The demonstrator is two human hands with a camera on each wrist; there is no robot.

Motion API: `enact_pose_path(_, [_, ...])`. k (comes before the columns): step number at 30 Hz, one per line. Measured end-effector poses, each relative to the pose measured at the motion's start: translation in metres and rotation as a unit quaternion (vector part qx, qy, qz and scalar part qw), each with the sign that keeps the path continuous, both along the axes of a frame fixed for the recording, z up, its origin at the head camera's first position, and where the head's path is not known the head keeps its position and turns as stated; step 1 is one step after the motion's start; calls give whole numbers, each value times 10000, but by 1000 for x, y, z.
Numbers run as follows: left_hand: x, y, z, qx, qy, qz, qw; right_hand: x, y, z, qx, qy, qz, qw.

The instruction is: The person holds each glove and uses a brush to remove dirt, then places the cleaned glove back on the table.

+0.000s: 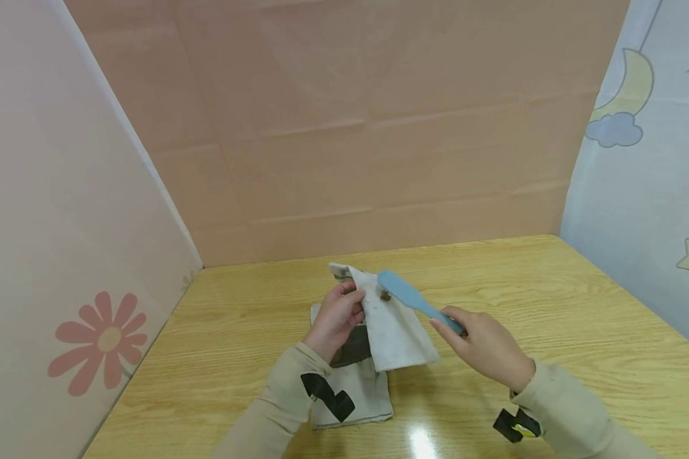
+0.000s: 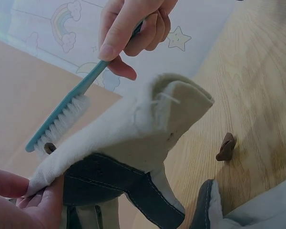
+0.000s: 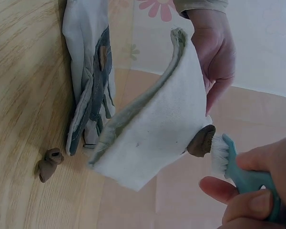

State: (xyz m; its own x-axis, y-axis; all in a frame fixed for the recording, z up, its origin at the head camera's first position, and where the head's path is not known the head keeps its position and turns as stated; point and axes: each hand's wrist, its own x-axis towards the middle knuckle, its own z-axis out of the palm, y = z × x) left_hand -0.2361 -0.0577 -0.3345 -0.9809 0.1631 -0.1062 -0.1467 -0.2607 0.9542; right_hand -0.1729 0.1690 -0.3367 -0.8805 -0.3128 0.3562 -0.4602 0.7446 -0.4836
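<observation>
My left hand (image 1: 334, 319) pinches a white cloth work glove (image 1: 399, 338) with dark grey patches, holding it up over the table. My right hand (image 1: 485, 344) grips the handle of a light blue brush (image 1: 404, 294). Its white bristles (image 2: 66, 117) face the glove, and their tip meets a brown clump (image 3: 201, 141) stuck on the cloth in the right wrist view. Below the raised glove, a second matching glove (image 1: 358, 395) lies flat on the table, partly hidden by the left hand and wrist. In the right wrist view a brown smear (image 3: 102, 58) shows on its dark patch.
A loose brown lump (image 2: 226, 147) rests on the wooden table (image 1: 235, 344) beside the lying glove. A peach backdrop (image 1: 344, 127) rises behind the table. Printed side panels stand at the left (image 1: 63, 223) and right (image 1: 637, 204).
</observation>
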Motion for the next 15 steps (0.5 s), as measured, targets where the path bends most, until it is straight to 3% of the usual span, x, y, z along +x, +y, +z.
enact_pose_path(15, [4,2,0,-191,11,-20,9998,-1,-2,6,-185,279,98,9994])
